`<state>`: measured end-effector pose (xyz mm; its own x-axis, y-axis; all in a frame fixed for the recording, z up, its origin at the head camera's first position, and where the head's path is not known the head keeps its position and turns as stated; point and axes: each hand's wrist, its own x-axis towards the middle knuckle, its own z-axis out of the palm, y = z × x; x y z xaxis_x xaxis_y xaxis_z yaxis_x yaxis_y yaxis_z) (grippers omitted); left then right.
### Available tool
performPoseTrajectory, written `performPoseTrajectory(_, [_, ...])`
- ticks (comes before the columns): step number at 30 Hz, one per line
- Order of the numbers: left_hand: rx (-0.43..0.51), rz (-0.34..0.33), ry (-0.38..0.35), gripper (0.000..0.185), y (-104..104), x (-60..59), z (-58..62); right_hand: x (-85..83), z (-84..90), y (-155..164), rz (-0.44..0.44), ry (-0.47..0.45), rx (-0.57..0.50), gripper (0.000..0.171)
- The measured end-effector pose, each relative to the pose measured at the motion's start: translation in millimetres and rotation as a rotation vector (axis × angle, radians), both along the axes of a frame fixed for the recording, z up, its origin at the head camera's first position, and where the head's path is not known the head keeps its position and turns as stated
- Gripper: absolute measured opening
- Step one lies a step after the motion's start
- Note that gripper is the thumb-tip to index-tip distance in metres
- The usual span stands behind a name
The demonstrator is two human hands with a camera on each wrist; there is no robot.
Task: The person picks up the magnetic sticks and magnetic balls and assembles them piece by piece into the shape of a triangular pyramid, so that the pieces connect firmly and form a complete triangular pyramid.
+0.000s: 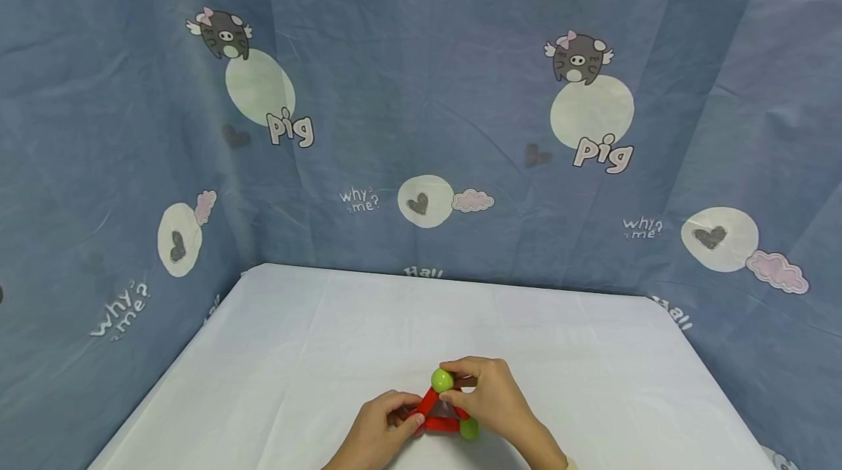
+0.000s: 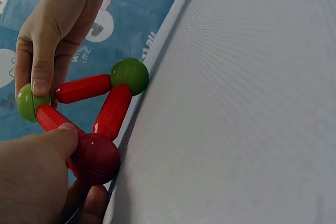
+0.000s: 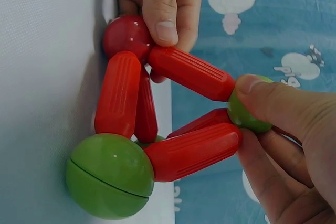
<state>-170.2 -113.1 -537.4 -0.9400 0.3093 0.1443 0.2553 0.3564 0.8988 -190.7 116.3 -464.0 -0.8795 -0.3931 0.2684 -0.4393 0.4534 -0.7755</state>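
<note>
Two hands meet low in the middle of the head view, both on a small pyramid of red rods (image 1: 439, 424) and balls standing on the white table (image 1: 302, 353). The left hand (image 1: 378, 432) pinches the dark red ball (image 2: 95, 157) at the lower left corner of the pyramid, thumb curled over it and other fingers tucked beneath. The right hand (image 1: 493, 398) pinches the top green ball (image 1: 442, 380) between thumb and fingertips. A second green ball (image 1: 469, 428) rests on the table at the lower right corner of the pyramid, just beside the right hand. Behind the table, filling the upper frame, hangs a blue cloth (image 1: 421, 90) printed with pigs and hearts.
</note>
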Motion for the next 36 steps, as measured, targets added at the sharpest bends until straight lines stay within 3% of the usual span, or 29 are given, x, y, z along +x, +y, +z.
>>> performPoseTrajectory(7, [0.005,0.004,-0.032,0.027,0,0.2,0.2,1.6,1.9,-1,0.0,0.004,0.018,0.035])
performPoseTrajectory(19, [-0.017,0.02,-0.024,0.027,1,1.2,2.8,-2.4,5.4,12,0.058,-0.014,0.047,0.044])
performPoseTrajectory(23, [-0.026,0.026,-0.024,0.027,1,1.0,2.1,-7.0,4.8,21,0.065,-0.061,0.081,0.044])
performPoseTrajectory(28, [-0.022,0.022,-0.037,0.027,1,0.9,2.1,-10.8,0.0,25,0.104,-0.153,0.155,0.039])
performPoseTrajectory(36, [-0.028,0.023,-0.041,0.031,2,0.7,2.2,-11.4,-4.3,25,0.093,-0.173,0.159,0.017])
